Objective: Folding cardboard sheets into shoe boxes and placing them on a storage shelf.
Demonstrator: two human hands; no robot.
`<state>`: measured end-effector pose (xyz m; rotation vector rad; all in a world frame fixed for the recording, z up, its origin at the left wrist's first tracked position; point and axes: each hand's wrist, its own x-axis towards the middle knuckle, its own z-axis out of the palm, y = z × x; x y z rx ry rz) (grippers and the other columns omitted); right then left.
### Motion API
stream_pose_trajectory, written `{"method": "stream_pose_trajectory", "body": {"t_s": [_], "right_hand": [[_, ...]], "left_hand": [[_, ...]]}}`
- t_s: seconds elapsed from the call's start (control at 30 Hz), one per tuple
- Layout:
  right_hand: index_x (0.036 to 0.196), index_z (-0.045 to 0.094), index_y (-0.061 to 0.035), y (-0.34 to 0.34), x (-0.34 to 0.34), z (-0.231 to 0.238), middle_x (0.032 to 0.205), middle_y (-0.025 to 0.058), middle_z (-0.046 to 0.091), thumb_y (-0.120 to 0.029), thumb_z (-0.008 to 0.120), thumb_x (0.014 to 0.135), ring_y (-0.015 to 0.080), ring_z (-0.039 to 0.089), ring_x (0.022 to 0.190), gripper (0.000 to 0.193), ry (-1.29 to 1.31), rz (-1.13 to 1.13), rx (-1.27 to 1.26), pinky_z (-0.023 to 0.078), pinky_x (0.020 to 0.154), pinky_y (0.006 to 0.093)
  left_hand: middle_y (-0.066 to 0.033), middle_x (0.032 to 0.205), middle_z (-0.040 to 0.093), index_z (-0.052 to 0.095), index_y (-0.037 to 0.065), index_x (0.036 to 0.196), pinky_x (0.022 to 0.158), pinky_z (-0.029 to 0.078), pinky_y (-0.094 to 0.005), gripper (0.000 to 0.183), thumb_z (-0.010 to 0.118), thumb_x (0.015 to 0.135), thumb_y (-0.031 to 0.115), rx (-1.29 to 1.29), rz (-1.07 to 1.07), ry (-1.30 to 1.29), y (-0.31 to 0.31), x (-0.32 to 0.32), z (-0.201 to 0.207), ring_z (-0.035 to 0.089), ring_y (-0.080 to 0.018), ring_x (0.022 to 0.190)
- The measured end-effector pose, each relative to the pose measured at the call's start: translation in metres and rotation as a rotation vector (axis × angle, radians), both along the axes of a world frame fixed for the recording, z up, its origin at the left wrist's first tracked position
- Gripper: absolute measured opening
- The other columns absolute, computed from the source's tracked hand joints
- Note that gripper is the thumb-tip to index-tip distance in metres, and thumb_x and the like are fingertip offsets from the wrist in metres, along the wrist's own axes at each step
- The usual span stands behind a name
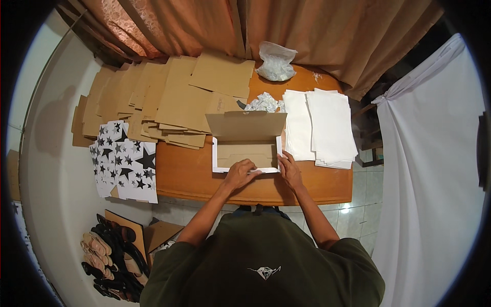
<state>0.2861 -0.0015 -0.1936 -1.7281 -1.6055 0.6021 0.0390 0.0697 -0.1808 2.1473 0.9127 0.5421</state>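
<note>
Open-lidded cardboard mailer box point(245, 149) on a wooden table point(185, 180); left hand point(240, 174) curled at its front wall, whether gripping I cannot tell; right hand point(290, 172) closed on its near right corner.

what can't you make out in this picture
In the head view:
Open box: underside hidden by its own floor.
Plastic bag: contents too small and hazy to identify.
White sheets: lower ones covered by those on top.
Dark object: cut off by the right rim.
</note>
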Motion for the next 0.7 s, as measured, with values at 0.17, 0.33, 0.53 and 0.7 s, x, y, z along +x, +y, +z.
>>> {"method": "stream_pose_trajectory", "body": {"t_s": [0.17, 0.33, 0.53, 0.7], "right_hand": [[0.130, 0.067, -0.0075, 0.001, -0.002, -0.001, 0.141, 0.0171, 0.056, -0.006, 0.057, 0.098, 0.0359, 0.067, 0.107, 0.033, 0.085, 0.010, 0.022, 0.056, 0.088, 0.0399], [0.131, 0.067, -0.0103, 0.003, -0.007, -0.006, 0.141, 0.0182, 0.058, -0.009, 0.057, 0.098, 0.0377, 0.065, 0.113, 0.034, 0.116, -0.010, -0.073, 0.055, 0.093, 0.0411], [0.134, 0.064, -0.0102, 0.003, -0.014, -0.003, 0.147, 0.0190, 0.053, -0.016, 0.056, 0.102, 0.0378, 0.062, 0.121, 0.034, 0.082, 0.003, -0.017, 0.052, 0.099, 0.0399], [0.145, 0.052, -0.0078, -0.025, -0.006, 0.019, 0.147, 0.0215, 0.053, -0.025, 0.054, 0.105, 0.0371, 0.063, 0.120, 0.044, 0.294, -0.085, -0.038, 0.053, 0.096, 0.0404]], "left_hand": [[-0.0113, 0.091, 0.068, 0.067, 0.006, 0.101, 0.079, 0.052, -0.0430, 0.025, 0.068, 0.093, 0.030, 0.213, -0.061, 0.058, -0.007, -0.010, -0.012, 0.066, -0.0330, 0.090], [-0.0115, 0.086, 0.065, 0.066, 0.007, 0.097, 0.075, 0.051, -0.0435, 0.018, 0.071, 0.091, 0.024, 0.264, -0.084, 0.152, -0.009, -0.011, -0.008, 0.065, -0.0318, 0.086], [-0.0097, 0.091, 0.070, 0.068, 0.005, 0.102, 0.076, 0.052, -0.0436, 0.026, 0.077, 0.087, 0.023, 0.273, -0.048, 0.119, -0.012, -0.017, -0.013, 0.067, -0.0310, 0.086], [-0.0189, 0.119, 0.066, 0.064, 0.003, 0.119, 0.092, 0.050, -0.0435, 0.044, 0.078, 0.087, 0.030, 0.435, 0.043, -0.055, -0.010, 0.001, 0.042, 0.063, -0.0359, 0.112]]}}
